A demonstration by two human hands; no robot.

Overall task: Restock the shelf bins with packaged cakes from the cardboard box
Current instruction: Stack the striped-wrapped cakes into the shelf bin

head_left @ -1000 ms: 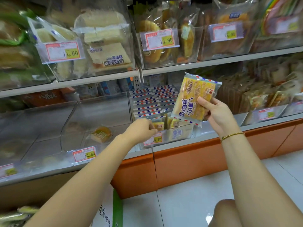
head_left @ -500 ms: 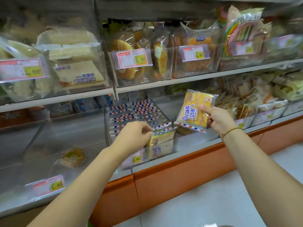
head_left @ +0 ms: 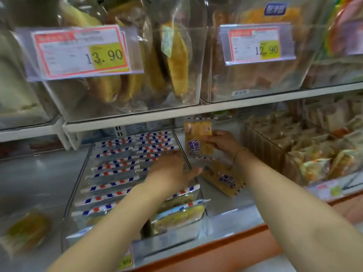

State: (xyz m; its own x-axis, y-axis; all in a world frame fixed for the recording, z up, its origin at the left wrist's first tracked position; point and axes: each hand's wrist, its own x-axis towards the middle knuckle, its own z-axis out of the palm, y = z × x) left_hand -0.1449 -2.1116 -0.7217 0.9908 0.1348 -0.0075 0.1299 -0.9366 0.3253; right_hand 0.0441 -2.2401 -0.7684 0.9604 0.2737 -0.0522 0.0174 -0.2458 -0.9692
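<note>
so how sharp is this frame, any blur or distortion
Head view: motion blur smears the left hand and the cake pack in the right hand; the 13.90 price tag is soft but legible; the wide angle bows the upper shelf edge.

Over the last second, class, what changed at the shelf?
The right hand carried its yellow cake packet forward, under the upper shelf. The left hand slid from the front of the full bin back over its striped packets. Right hand's grip unchanged; striped rows stayed.
</note>
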